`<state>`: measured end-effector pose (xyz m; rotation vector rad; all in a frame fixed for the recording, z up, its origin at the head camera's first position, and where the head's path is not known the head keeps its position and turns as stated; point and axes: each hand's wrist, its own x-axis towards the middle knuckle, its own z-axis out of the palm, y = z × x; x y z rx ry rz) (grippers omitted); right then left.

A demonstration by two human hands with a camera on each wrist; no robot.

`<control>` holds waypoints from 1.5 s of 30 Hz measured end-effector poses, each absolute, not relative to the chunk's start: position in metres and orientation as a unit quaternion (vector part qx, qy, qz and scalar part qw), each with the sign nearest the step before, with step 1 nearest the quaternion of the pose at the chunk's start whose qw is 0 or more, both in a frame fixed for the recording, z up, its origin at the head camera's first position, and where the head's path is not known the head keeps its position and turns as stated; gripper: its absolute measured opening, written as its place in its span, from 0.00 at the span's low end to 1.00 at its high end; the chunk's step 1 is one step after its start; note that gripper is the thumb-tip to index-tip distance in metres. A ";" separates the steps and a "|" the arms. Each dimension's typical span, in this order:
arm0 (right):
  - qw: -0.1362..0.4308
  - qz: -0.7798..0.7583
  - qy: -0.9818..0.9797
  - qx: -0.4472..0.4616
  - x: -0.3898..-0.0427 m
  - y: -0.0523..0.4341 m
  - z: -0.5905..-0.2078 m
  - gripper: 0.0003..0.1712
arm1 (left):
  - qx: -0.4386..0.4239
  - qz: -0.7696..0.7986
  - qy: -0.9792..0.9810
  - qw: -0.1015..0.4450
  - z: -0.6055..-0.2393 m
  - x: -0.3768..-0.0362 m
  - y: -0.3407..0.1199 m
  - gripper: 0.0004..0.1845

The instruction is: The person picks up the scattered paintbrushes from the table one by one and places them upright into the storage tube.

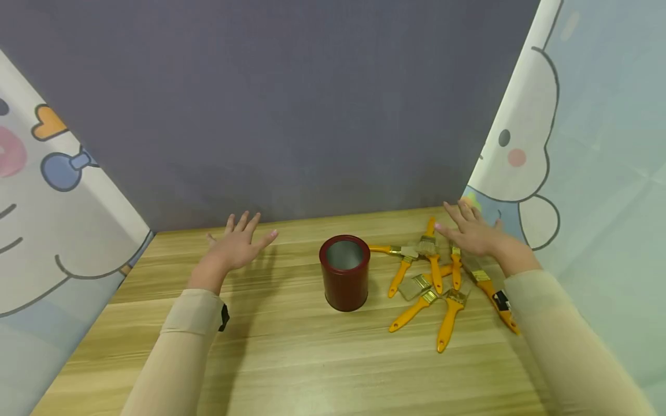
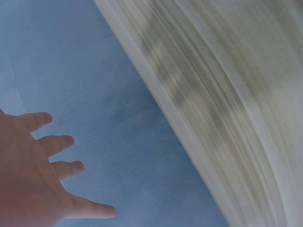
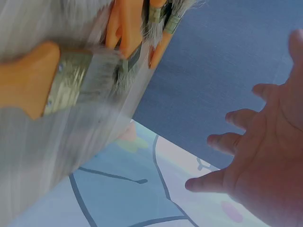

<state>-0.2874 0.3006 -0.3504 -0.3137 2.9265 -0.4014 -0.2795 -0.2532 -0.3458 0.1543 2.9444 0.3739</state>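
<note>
My left hand hovers over the left part of the table with its fingers spread, holding nothing. In the left wrist view the same hand shows its palm and separated fingers. My right hand, also spread and bare, is above the far right part of the table, near a loose pile of paintbrushes. A dark red can with an open top stands upright between the hands. Several orange-handled paintbrushes lie to its right, some overlapping. One wide paintbrush appears large in the right wrist view, across from the right hand.
The wooden table meets a dark grey back panel. Cartoon-printed side panels stand at the left and right. One paintbrush with a black label lies beneath the right forearm's inner side.
</note>
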 end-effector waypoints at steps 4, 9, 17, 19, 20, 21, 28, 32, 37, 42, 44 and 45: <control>0.085 -0.121 0.980 -0.129 -0.291 0.303 -0.349 0.55 | 0.052 0.122 0.987 0.088 -0.346 -0.280 -0.252 0.58; 0.095 -0.087 0.978 -0.166 -0.300 0.305 -0.344 0.56 | 0.060 0.127 0.987 0.084 -0.341 -0.278 -0.243 0.57; 0.116 -0.047 0.955 -0.269 -0.325 0.304 -0.343 0.48 | 0.132 0.199 0.969 0.058 -0.331 -0.263 -0.197 0.53; 0.126 -0.043 0.950 -0.282 -0.332 0.300 -0.344 0.46 | 0.158 0.220 0.961 0.059 -0.332 -0.258 -0.186 0.51; 0.126 -0.036 0.949 -0.288 -0.335 0.298 -0.344 0.44 | 0.171 0.233 0.955 0.062 -0.334 -0.256 -0.181 0.50; 0.128 -0.031 0.948 -0.290 -0.337 0.296 -0.344 0.43 | 0.183 0.250 0.948 0.069 -0.335 -0.253 -0.176 0.48; 0.105 0.029 0.950 -0.294 -0.349 0.287 -0.351 0.40 | 0.247 0.348 0.897 0.115 -0.343 -0.236 -0.155 0.47; 0.123 0.043 0.943 -0.306 -0.353 0.282 -0.360 0.39 | 0.257 0.362 0.889 0.114 -0.348 -0.231 -0.151 0.51; 0.138 0.041 0.936 -0.320 -0.351 0.279 -0.369 0.37 | 0.267 0.372 0.881 0.116 -0.358 -0.230 -0.149 0.50; 0.124 0.048 0.938 -0.321 -0.348 0.274 -0.372 0.35 | 0.260 0.379 0.879 0.124 -0.362 -0.227 -0.151 0.48; 0.121 0.055 0.937 -0.324 -0.347 0.273 -0.372 0.34 | 0.260 0.379 0.880 0.122 -0.362 -0.227 -0.151 0.48; 0.120 0.057 0.936 -0.325 -0.347 0.272 -0.371 0.34 | 0.260 0.377 0.881 0.121 -0.362 -0.227 -0.151 0.48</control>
